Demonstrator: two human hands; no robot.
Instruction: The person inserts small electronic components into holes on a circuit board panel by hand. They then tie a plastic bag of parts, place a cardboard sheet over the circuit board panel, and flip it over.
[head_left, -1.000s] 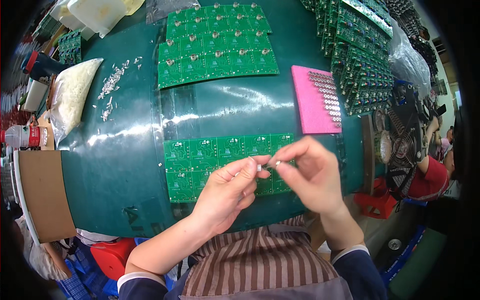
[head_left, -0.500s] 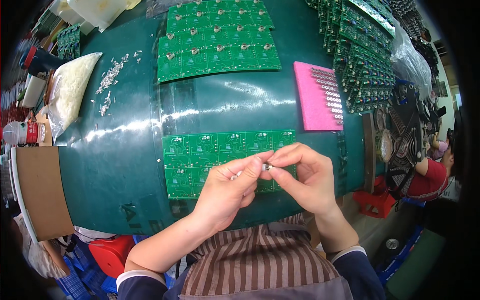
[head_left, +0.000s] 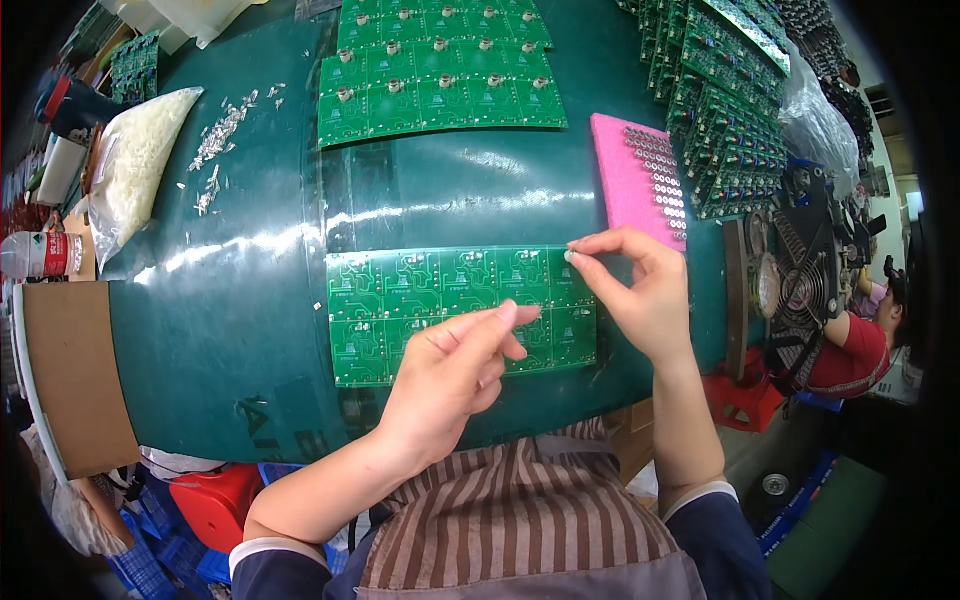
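Right now my right hand (head_left: 640,295) sits at about two o'clock of the green circuit-board panel (head_left: 440,300), thumb and forefinger pressed together on a tiny pale component (head_left: 570,256) held just over the panel's top right corner. My left hand (head_left: 450,375) hovers over the panel's lower middle, fingers loosely extended with the fingertips (head_left: 510,312) drawn near one another; I cannot tell whether anything is pinched between them. The panel lies flat on the dark green table (head_left: 230,330), at the centre of my view. At one o'clock from it, just beyond my right hand, lies a pink foam pad (head_left: 625,170) with rows of small parts stuck in its right side. At twelve o'clock is a second green panel (head_left: 440,90) carrying mounted parts. At ten o'clock I see scattered small metal pieces (head_left: 215,140) and, beside them, a clear bag of white parts (head_left: 135,165). Stacks of populated boards (head_left: 730,110) fill the upper right.
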